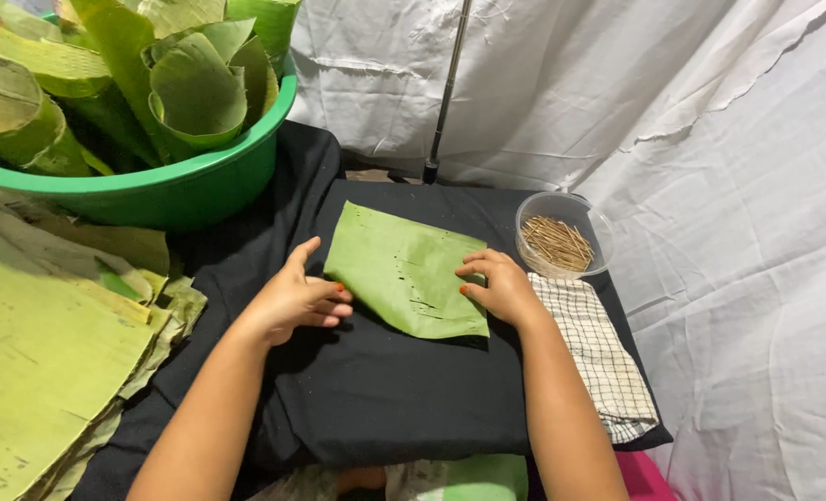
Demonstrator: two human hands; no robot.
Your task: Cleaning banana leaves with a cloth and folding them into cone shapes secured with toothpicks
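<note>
A folded green banana leaf piece point(400, 267) lies flat on a black cloth-covered board point(385, 390). My left hand point(300, 299) rests at the leaf's left edge, fingers curled and touching its lower left side. On the leaf's right edge sits my right hand point(498, 286), fingertips pressing the leaf down. Neither hand lifts the leaf off the cloth.
A green plastic basin point(167, 190) full of rolled leaves stands at the back left. A stack of flat leaves point(42, 353) lies at the left. A clear bowl of small wooden sticks point(559, 243) and a checked cloth point(600, 357) are at the right. White sheeting hangs behind.
</note>
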